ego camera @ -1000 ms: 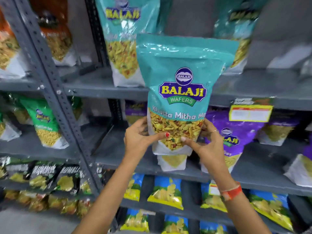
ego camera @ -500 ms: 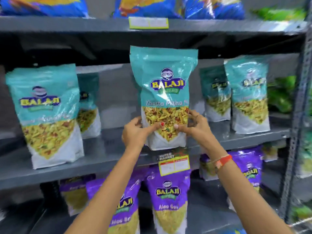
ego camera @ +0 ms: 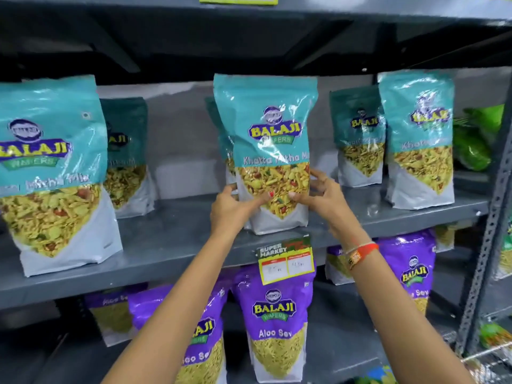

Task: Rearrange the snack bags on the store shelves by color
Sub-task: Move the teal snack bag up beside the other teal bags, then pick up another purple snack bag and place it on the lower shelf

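Note:
A teal Balaji "Khatta Mitha Mix" bag (ego camera: 270,139) stands upright at the middle of a grey metal shelf (ego camera: 171,245), its base resting on the shelf. My left hand (ego camera: 231,210) grips its lower left side and my right hand (ego camera: 318,198) grips its lower right side. Another teal bag is partly hidden right behind it. More teal bags stand on the same shelf: a large one at the left (ego camera: 52,173), a second behind that (ego camera: 127,159), and two at the right (ego camera: 418,139).
Purple "Aloo Sev" bags (ego camera: 275,320) fill the shelf below, under a yellow price tag (ego camera: 285,259). Green bags (ego camera: 479,137) lie beyond the grey perforated upright (ego camera: 490,245) at the right. A dark shelf underside hangs above the teal row.
The view rose from the lower shelves to the teal row. Both hands carried the teal bag up and forward, and its base now rests on the shelf.

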`<state>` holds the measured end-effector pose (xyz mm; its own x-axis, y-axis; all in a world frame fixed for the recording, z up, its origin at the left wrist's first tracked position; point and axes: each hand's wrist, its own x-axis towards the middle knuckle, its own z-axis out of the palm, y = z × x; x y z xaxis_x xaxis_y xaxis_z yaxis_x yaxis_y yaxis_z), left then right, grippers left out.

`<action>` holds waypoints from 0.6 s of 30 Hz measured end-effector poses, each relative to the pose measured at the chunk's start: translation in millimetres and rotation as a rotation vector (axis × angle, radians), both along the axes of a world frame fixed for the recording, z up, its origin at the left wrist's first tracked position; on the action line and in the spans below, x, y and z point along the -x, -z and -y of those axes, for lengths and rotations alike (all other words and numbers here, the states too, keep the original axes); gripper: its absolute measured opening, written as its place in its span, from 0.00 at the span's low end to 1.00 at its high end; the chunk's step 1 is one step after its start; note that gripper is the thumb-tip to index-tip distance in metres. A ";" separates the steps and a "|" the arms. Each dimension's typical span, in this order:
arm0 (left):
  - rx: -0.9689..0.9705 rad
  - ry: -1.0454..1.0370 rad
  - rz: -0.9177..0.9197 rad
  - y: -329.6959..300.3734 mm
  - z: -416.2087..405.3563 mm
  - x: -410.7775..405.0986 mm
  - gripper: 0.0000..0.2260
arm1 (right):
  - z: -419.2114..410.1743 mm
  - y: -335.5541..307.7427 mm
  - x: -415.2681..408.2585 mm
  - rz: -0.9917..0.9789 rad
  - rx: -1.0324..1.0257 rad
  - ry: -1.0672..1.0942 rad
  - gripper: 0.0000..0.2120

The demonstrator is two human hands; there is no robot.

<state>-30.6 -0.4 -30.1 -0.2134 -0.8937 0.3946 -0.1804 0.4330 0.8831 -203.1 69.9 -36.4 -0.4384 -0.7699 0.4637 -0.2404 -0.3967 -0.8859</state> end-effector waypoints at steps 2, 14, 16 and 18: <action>-0.005 0.042 0.009 3.2 -2.2 -9.5 0.39 | -4.3 7.3 -9.7 -0.059 0.000 0.197 0.40; 0.229 -0.467 -0.591 207.3 -24.0 -168.0 0.09 | -23.0 173.9 -186.0 0.011 -0.002 0.000 0.21; 0.090 -0.476 -0.567 246.8 -7.4 -192.4 0.13 | -3.3 226.2 -199.2 -0.050 -0.227 -0.078 0.24; -0.114 -0.411 -0.503 283.1 8.1 -206.0 0.23 | 12.1 272.8 -206.1 -0.147 -0.398 -0.063 0.35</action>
<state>175.4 -8.5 -313.2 0.3400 -0.9052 0.2550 0.1354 0.3154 0.9392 3.0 57.8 -309.2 -0.3365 -0.9245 0.1788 -0.3614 -0.0485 -0.9311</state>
